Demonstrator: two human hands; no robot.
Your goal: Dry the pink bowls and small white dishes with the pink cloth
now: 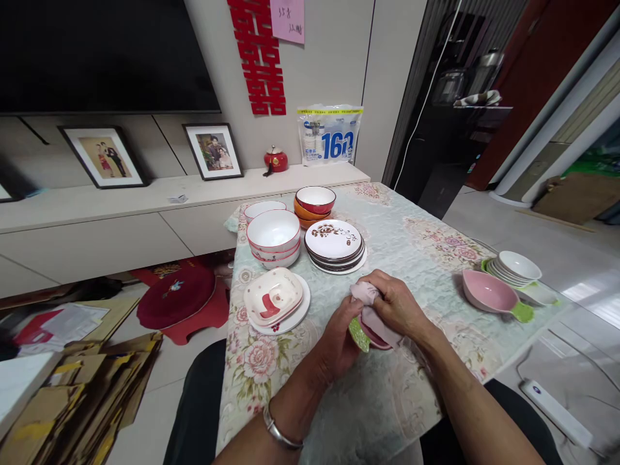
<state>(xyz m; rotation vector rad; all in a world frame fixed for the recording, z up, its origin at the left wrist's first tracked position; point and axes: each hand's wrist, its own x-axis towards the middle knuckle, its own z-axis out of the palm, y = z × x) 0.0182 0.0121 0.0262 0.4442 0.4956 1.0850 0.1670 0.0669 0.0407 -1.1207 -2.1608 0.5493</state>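
Over the near part of the table, my left hand grips a dish with a green leaf-shaped handle and a dark pink rim. Most of that dish is hidden by my hands and a pale pink cloth. Bunched in my right hand, the cloth presses against the dish. To the right lies a pink dish with a green leaf handle. Beside it stands a stack of small white dishes, with green parts showing at the edges.
Stacked white bowls, red and orange bowls and brown-rimmed plates stand toward the back. At left, a patterned square bowl rests on a white plate. A floral tablecloth covers the table. A power strip lies on the floor.
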